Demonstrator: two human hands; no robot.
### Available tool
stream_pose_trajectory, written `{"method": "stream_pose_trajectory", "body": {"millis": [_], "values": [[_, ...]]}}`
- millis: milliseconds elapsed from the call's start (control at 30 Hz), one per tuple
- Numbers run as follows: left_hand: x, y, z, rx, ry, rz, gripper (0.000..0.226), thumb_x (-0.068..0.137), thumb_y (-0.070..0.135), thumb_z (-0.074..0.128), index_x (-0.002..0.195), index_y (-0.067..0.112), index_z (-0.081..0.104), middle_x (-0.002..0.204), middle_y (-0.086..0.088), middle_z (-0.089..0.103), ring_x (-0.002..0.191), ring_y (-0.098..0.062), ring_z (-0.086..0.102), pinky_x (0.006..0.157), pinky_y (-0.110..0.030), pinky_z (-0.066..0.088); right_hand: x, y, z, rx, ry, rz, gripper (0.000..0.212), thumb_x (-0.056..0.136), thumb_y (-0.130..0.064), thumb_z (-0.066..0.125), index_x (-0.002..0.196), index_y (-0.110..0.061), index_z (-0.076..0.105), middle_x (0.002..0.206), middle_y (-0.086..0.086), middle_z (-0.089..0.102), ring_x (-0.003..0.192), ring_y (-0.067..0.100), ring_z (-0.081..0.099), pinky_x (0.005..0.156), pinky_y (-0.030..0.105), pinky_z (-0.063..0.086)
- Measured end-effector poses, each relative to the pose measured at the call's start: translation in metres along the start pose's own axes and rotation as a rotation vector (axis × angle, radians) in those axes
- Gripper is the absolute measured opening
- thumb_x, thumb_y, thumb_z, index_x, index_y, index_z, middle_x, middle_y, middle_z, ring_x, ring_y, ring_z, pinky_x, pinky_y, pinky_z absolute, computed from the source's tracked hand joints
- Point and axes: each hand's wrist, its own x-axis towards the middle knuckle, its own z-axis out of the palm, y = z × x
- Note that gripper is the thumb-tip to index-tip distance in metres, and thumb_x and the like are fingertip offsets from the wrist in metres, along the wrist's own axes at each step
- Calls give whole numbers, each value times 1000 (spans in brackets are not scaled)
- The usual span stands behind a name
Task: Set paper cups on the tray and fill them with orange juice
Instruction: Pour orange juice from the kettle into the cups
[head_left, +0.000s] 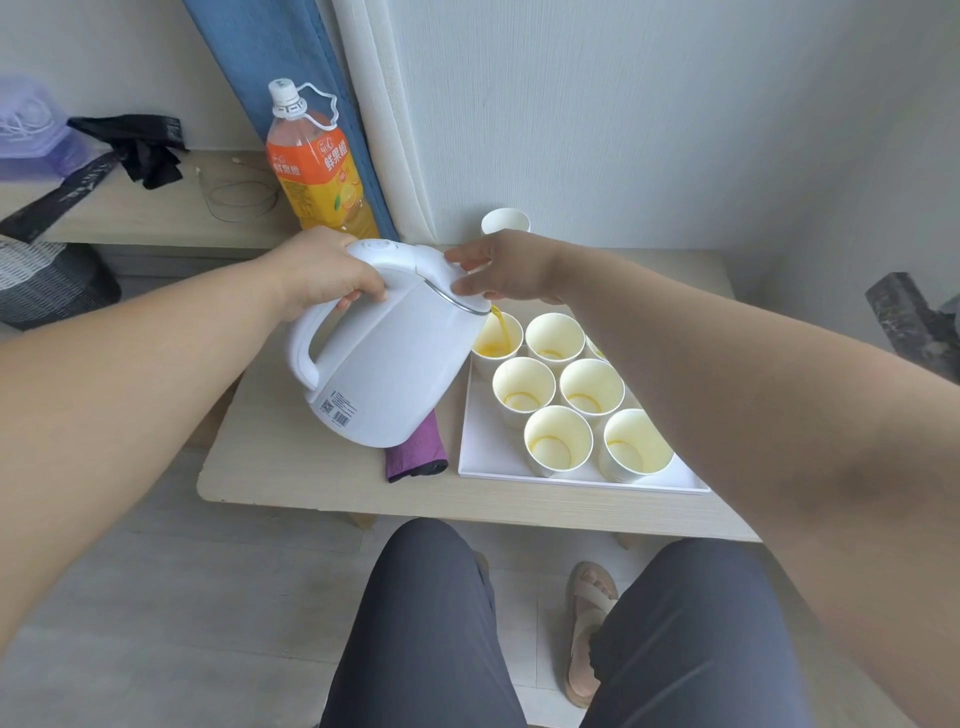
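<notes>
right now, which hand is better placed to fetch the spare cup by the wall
Right. The right hand only touches the kettle near its spout and is just in front of the spare cup. The left hand grips the handle and carries the pour.

Bare forearms (156, 374), dark grey trousers (431, 623), beige strapped sandal (589, 634) (one foot showing), toes exposed

Rightmost cup (594, 347) mostly behind forearm (701, 364)

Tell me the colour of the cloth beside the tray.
The cloth is purple, clearest in the head view.
</notes>
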Motion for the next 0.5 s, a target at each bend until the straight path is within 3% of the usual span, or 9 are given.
{"method": "stream_pose_trajectory", "body": {"millis": [500], "values": [[-9, 5, -11, 20, 33, -6, 32, 73, 4, 69, 53, 11, 44, 37, 2, 44, 54, -20, 42, 59, -26, 34, -3, -10, -1, 37, -1, -10, 56, 90, -24, 63, 142, -19, 43, 140, 3, 49, 116, 24, 58, 105, 36, 43]]}}
